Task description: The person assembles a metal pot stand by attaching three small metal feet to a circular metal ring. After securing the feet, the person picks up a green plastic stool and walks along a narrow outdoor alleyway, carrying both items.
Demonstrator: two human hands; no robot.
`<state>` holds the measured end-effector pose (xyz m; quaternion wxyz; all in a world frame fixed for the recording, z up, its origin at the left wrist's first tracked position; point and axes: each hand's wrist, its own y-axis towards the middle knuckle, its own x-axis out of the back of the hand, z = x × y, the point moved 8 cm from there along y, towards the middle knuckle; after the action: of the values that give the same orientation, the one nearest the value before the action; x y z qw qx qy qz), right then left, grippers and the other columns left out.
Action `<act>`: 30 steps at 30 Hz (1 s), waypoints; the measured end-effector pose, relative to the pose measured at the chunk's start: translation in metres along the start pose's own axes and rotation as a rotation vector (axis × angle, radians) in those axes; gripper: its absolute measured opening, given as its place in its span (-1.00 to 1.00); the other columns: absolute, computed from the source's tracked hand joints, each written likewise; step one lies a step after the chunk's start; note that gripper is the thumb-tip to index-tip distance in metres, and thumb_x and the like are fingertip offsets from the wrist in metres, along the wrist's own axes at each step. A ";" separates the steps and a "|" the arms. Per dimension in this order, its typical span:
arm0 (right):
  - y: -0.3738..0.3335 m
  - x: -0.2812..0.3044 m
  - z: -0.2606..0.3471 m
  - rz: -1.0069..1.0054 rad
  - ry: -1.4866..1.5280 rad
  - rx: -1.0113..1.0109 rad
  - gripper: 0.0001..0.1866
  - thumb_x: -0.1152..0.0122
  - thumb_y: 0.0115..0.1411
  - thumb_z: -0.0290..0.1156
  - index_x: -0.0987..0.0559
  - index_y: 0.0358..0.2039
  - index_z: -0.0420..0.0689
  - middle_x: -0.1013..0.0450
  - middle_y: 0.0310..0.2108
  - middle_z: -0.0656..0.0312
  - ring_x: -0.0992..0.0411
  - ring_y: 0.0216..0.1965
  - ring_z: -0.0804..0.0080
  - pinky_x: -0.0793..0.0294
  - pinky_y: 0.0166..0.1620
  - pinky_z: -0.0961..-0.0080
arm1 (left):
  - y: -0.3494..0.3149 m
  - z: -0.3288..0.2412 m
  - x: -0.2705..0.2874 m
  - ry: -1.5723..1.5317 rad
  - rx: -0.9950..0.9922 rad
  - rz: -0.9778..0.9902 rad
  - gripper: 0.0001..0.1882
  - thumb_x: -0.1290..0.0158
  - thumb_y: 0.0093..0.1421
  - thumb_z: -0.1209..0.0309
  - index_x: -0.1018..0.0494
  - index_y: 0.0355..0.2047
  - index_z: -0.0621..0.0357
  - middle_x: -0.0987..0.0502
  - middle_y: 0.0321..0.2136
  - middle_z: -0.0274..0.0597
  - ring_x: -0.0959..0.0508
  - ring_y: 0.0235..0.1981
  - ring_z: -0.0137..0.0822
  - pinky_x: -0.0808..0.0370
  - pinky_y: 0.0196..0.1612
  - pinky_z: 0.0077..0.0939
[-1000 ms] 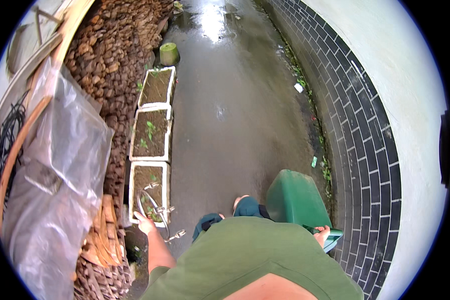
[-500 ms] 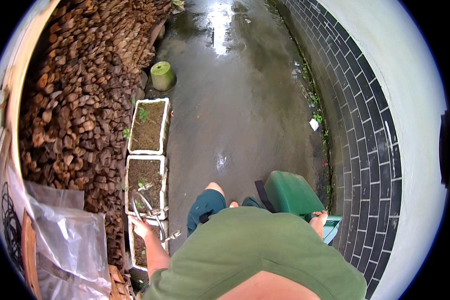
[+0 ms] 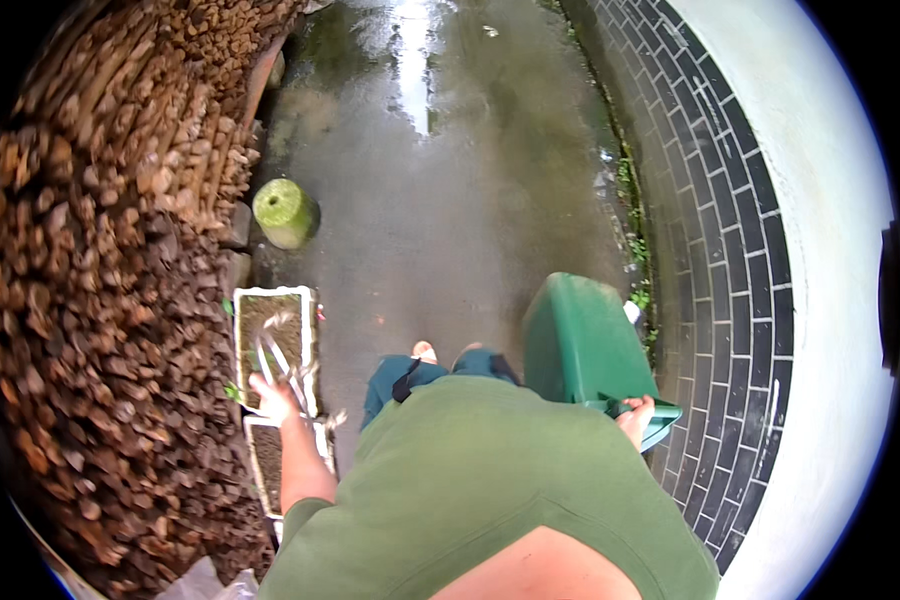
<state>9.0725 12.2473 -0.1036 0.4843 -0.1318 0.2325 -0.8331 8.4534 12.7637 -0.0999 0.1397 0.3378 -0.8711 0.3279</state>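
My left hand (image 3: pixel 273 402), to the left of my body, is closed around a looped, greyish tube-like thing (image 3: pixel 292 372) with pale fittings on its ends. Motion blur hides its exact kind. It hangs over the white-rimmed planter boxes (image 3: pixel 311 350), which are filled with soil. At my right side, a green plastic bin (image 3: pixel 592 335) is tilted, its body stretching forward and its flared rim close to me. Fingers of my right hand (image 3: pixel 635 418) wrap the dark grip by that rim.
Stacked firewood (image 3: pixel 110 330) lines the left side. A mossy, round concrete block (image 3: pixel 286 213) stands beyond the planters. Wet, shiny pavement (image 3: pixel 420 230) runs ahead. On the right rises a dark tiled wall (image 3: pixel 730 270), with small weeds (image 3: pixel 638 250) along its foot.
I have walked forward along the pavement: the planters and concrete block now lie nearer. The green bin has swung forward slightly. Both hands keep their holds.
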 end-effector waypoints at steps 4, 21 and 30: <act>0.011 -0.137 -0.015 0.074 0.178 -0.167 -0.70 0.09 0.08 -0.32 -0.16 -0.74 -0.03 -0.07 -0.84 0.36 -0.08 -0.78 0.46 -0.20 -0.60 0.45 | 0.004 -0.139 -0.148 -0.167 -0.052 0.147 -0.37 0.10 0.02 -0.25 -0.35 -0.60 0.17 -0.31 -0.72 -0.36 -0.23 -0.76 -0.54 -0.12 -0.70 -0.72; 0.069 -0.785 -0.021 0.112 0.068 -0.164 -0.73 0.13 0.09 -0.40 -0.17 -0.72 -0.07 -0.08 -0.80 0.31 -0.08 -0.75 0.46 -0.17 -0.61 0.46 | 0.076 -0.401 -0.525 -0.067 -0.040 -0.075 -0.31 0.14 0.02 -0.27 -0.29 -0.72 0.20 -0.25 -0.79 -0.32 -0.18 -0.79 -0.49 -0.07 -0.72 -0.61; 0.019 -1.033 -0.033 -0.006 0.083 -0.050 -0.71 0.10 0.11 -0.36 -0.16 -0.72 -0.04 -0.06 -0.81 0.35 -0.06 -0.76 0.50 -0.18 -0.61 0.47 | 0.196 -0.546 -0.783 0.157 0.008 -0.009 -0.18 0.24 -0.01 -0.36 -0.40 -0.67 0.32 -0.35 -0.78 -0.23 -0.34 -0.73 -0.36 -0.29 -0.64 -0.53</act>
<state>9.5845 13.1452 -0.1360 0.4684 -0.1100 0.2724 -0.8333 8.9062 13.6251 -0.1500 0.2077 0.3156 -0.8546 0.3562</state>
